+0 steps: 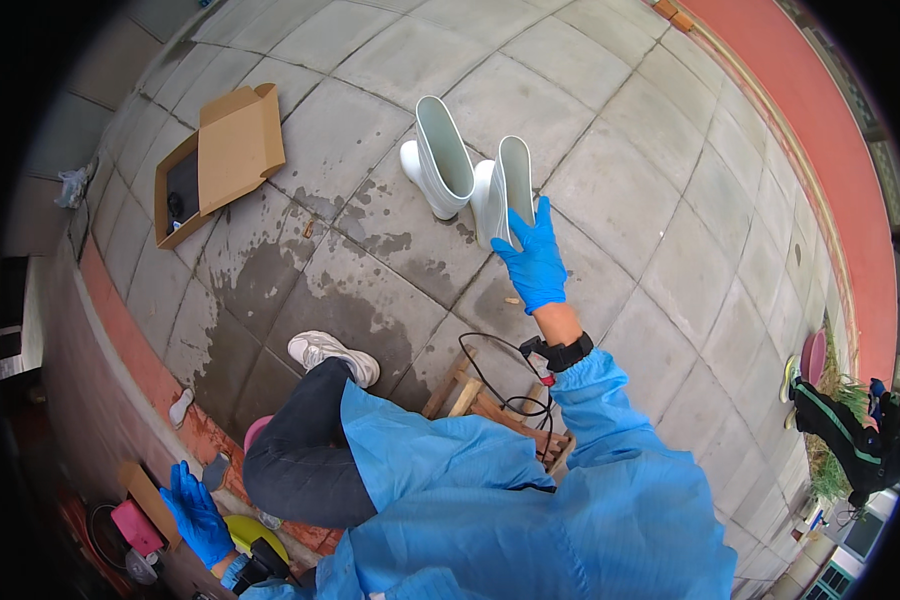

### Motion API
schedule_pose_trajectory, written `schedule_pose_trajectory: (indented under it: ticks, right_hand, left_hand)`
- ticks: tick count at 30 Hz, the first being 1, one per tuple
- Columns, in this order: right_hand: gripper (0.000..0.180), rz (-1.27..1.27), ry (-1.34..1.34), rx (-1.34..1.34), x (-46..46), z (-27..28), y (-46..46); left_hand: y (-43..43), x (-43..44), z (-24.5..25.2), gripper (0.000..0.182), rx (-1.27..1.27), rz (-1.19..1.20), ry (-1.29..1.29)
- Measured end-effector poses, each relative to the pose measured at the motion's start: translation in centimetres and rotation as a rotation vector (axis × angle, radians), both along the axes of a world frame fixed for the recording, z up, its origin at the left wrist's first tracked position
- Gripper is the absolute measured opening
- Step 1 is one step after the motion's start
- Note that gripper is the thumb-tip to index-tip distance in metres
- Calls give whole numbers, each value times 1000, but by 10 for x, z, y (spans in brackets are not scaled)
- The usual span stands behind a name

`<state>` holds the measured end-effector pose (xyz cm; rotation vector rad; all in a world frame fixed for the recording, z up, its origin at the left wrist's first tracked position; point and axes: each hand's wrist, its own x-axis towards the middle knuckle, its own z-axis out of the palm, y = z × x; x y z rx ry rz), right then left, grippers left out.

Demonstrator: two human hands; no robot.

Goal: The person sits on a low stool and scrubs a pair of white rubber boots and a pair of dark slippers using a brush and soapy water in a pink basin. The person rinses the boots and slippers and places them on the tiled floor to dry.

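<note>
Two white rubber boots stand side by side on the paving, their open tops facing up toward me. My right hand (532, 259), in a blue glove, is at the near rim of the right boot (491, 199), with fingers spread. Whether it grips the rim or only touches it is unclear. Just left of that boot stands the left boot (439, 161), untouched. Low on the left, my left hand (195, 517), also gloved in blue, is held out flat and empty beside a yellow-green basin (259, 536).
An open cardboard box (240, 150) with dark contents lies at upper left. Wet patches mark the paving (322, 300). By my right arm are a wooden stool (465, 394) and a black cable (487, 337). Another person (832, 427) is at far right. A pink container (136, 527) sits lower left.
</note>
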<state>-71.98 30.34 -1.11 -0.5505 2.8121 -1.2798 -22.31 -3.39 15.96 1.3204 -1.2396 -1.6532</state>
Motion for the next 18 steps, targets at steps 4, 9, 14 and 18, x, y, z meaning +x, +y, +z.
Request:
schedule_pose_trajectory:
  ticks: [4, 9, 14, 18]
  right_hand:
    - [57, -91, -203, -384, 6, 3, 1]
    - [56, -9, 554, 454, 18, 16, 7]
    - [48, 76, 418, 394, 33, 13, 8]
    - [48, 54, 417, 432, 36, 7, 7]
  left_hand:
    - [-2, -1, 3, 60, -28, 12, -33]
    - [-9, 0, 3, 52, -14, -45, -28]
    - [-17, 0, 2, 51, 46, -111, 69]
    - [-15, -4, 3, 51, 10, -115, 22]
